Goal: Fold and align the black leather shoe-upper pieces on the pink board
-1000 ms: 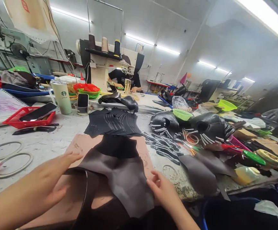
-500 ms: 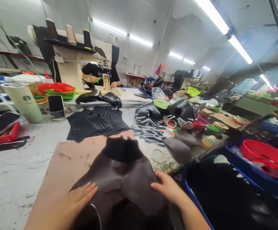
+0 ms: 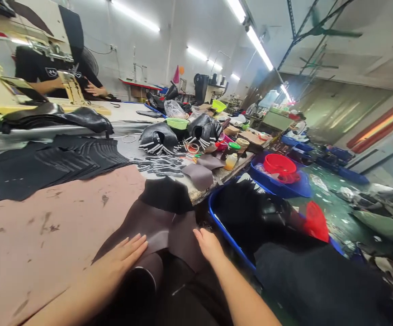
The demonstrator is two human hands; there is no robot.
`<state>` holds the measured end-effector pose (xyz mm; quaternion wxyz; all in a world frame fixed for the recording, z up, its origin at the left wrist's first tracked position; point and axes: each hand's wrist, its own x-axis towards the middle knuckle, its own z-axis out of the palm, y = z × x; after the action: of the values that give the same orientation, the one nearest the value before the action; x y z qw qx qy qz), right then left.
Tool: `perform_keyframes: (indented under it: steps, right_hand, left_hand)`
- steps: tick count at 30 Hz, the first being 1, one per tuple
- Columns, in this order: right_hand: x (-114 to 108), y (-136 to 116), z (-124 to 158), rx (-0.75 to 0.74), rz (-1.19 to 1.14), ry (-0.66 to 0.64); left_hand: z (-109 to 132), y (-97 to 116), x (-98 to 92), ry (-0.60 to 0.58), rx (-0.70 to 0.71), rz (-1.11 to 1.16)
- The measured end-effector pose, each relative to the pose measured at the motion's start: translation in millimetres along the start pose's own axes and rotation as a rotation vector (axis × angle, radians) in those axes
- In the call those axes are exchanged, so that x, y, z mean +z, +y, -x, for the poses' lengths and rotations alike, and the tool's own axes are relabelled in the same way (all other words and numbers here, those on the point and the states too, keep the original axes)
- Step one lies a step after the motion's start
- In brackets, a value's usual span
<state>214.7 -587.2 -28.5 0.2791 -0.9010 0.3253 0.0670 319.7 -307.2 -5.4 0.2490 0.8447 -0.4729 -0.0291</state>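
Note:
A dark brown leather piece (image 3: 149, 224) with a black upper part lies at the near end of the pink board, its lower part hanging toward me. My left hand (image 3: 128, 251) rests flat on its left side, fingers stretched out together, palm down. At the right edge of the leather, my right hand (image 3: 210, 248) has its thumb side on top, and its other fingers are mostly hidden; it seems to pinch that edge. Black cut pieces (image 3: 63, 160) with pale stripes are stacked beyond the board.
The pink board (image 3: 57, 226) covers the near table. Beyond are black leather parts (image 3: 157, 138), striped strips (image 3: 162, 165), a green basket (image 3: 177, 123) and a glue bottle (image 3: 231, 161). On the right stand blue tubs (image 3: 230, 235). Behind a sewing machine (image 3: 70, 88) sits a person (image 3: 43, 68).
The view has swung to the right, bringing more floor and tubs into sight. The leather has shifted to the board's right side, with both hands still on it.

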Motion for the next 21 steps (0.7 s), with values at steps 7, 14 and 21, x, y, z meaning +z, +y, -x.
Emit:
perform_keyframes:
  steps: [7,14,21]
  right_hand:
    - [11.5,53.8,-27.3,-0.045,0.095,-0.046]
    - [41.6,66.7,-59.3,-0.072,0.051,-0.046]
    - [67.9,70.9,-88.6,-0.015,0.027,-0.081]
  left_hand:
    - [-4.1,-19.3,53.5,0.043,0.466,-0.342]
    - [-13.4,-26.9,71.5,0.013,0.509,-0.391]
    - [-41.9,-4.7,77.2,0.078,0.471,-0.395]
